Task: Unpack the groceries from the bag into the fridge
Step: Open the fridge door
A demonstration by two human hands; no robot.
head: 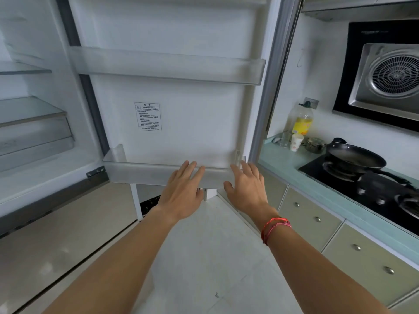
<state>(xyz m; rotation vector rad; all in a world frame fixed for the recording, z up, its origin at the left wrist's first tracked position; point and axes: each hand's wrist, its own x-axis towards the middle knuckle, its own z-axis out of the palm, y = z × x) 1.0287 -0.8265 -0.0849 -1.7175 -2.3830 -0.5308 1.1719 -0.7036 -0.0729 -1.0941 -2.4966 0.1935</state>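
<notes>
The fridge stands open, its white door (192, 105) swung out straight ahead of me. Two clear door bins show: an upper one (167, 64) and a lower one (140, 173). Both look bare. My left hand (183, 189) and my right hand (244, 186) are stretched out side by side at the lower bin's front rim, fingers apart, holding nothing. The right wrist wears a red string bracelet. The fridge interior (31, 109) at the left has glass shelves and a drawer. No bag or groceries are in view.
A counter (288, 159) at the right carries an oil bottle (302, 118), a paper cup (296, 142), jars and a gas hob with a black pan (356, 158). A range hood (385, 71) hangs above. Cabinet drawers (313, 214) line the right; pale tiled floor lies below.
</notes>
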